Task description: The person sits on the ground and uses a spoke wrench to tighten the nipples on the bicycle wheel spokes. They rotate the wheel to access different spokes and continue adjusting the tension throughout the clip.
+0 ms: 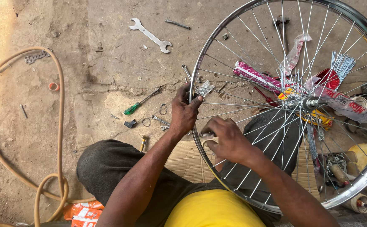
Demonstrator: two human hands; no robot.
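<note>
A shiny spoked bicycle wheel rim point(200, 63) stands over my lap, its hub point(307, 102) to the right. My left hand point(184, 110) grips the rim on its left side. My right hand point(225, 138) reaches through the spokes just inside the rim, fingers pinched on a small metal piece at a spoke end; what it is stays unclear. I sit on flattened cardboard point(187, 159) in dark trousers and a yellow shirt.
On the dirt floor lie a large open-ended spanner point(150, 35), a green-handled screwdriver point(139, 103), small wrenches and rings point(160, 120), and a tan hose point(59, 126) looping left. Behind the wheel sit coloured wrappers point(259, 77), a bundle of loose spokes point(341, 63) and a yellow container point(366, 159).
</note>
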